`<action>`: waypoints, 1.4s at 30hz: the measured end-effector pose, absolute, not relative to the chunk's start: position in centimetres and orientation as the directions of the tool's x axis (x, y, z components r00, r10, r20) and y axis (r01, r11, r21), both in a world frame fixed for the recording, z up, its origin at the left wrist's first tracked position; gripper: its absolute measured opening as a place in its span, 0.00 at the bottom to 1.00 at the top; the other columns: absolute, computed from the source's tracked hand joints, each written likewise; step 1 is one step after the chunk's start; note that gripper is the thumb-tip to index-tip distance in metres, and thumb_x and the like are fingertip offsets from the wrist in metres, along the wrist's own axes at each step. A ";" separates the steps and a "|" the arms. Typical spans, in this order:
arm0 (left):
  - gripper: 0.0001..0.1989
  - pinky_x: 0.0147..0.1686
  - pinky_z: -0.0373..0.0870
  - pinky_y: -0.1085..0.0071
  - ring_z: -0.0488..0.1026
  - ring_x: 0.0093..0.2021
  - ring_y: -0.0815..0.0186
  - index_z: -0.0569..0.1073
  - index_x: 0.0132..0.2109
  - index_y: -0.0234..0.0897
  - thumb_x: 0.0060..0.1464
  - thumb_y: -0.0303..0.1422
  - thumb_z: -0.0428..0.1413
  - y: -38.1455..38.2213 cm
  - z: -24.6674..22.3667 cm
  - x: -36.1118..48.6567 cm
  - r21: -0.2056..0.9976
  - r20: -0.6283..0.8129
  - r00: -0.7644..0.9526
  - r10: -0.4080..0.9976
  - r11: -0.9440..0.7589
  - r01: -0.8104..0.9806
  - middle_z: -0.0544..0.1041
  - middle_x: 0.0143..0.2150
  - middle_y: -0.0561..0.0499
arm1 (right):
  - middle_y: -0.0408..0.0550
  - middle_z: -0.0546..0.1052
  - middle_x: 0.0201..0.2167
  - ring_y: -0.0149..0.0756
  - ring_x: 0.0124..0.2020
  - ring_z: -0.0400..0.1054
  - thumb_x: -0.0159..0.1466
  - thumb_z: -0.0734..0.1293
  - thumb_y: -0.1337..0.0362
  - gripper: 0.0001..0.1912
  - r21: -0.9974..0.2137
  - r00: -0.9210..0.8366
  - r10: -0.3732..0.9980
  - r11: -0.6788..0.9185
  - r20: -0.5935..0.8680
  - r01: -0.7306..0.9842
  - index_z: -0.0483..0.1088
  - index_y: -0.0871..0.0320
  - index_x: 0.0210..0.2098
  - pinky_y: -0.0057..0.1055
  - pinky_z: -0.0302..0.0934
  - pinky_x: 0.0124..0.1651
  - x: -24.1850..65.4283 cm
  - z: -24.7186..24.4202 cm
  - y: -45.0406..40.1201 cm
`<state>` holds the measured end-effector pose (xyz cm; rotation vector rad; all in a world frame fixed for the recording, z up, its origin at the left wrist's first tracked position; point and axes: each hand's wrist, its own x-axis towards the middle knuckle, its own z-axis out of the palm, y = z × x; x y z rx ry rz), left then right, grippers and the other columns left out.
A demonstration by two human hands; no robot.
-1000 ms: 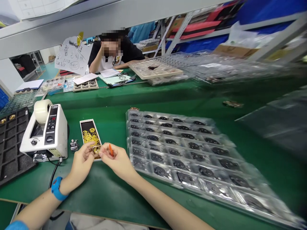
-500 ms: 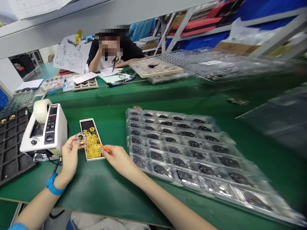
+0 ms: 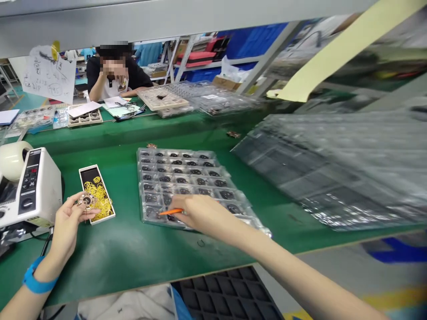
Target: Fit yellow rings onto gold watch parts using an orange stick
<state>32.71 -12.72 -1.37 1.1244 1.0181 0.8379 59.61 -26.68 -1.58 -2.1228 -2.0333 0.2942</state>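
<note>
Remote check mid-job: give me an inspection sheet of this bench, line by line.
Surface: green bench mat, nothing spilled on it that I can see.
Job's things: round gold-rimmed part; orange stick; clear blister tray of dark parts; black box of yellow rings.
Clutter: tape dispenser beside the box; stacked clear trays to the right.
Hands: left hand holds the round part over the box; right hand pinches the stick over the tray.
Cables: black cable below the dispenser, on the mat's edge.
Surroundings: seated person across the bench; shelving behind.
</note>
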 end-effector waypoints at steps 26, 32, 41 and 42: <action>0.25 0.42 0.75 0.68 0.77 0.36 0.61 0.63 0.49 0.30 0.44 0.34 0.59 -12.9 -3.1 33.2 0.933 -0.228 0.461 0.858 0.328 -0.148 0.76 0.39 0.45 | 0.53 0.69 0.27 0.33 0.25 0.67 0.63 0.50 0.79 0.20 0.432 -0.473 0.796 0.301 0.377 0.850 0.71 0.62 0.29 0.29 0.57 0.24 61.7 -8.4 -28.7; 0.25 0.45 0.74 0.65 0.77 0.36 0.62 0.63 0.50 0.30 0.46 0.34 0.58 -12.8 -3.5 33.0 0.935 -0.208 0.481 0.852 0.317 -0.159 0.75 0.36 0.48 | 0.52 0.70 0.25 0.35 0.22 0.66 0.67 0.52 0.71 0.18 0.152 -0.361 0.847 0.328 0.390 0.932 0.69 0.60 0.29 0.29 0.58 0.22 62.0 -8.1 -28.1; 0.28 0.51 0.71 0.65 0.75 0.45 0.62 0.62 0.54 0.33 0.48 0.34 0.61 -12.9 -3.9 33.1 0.946 -0.125 0.559 0.820 0.268 -0.182 0.73 0.47 0.43 | 0.51 0.72 0.31 0.36 0.32 0.67 0.64 0.58 0.54 0.18 -0.862 0.067 0.962 0.205 0.265 0.464 0.70 0.59 0.27 0.30 0.60 0.33 53.2 -3.1 -19.5; 0.29 0.52 0.71 0.64 0.75 0.46 0.61 0.61 0.55 0.33 0.47 0.34 0.61 -12.8 -4.0 33.1 0.946 -0.115 0.569 0.814 0.264 -0.186 0.73 0.48 0.43 | 0.51 0.71 0.31 0.36 0.32 0.66 0.63 0.60 0.54 0.17 -0.893 0.078 0.961 0.213 0.264 0.397 0.71 0.59 0.28 0.30 0.60 0.33 52.2 -2.9 -18.6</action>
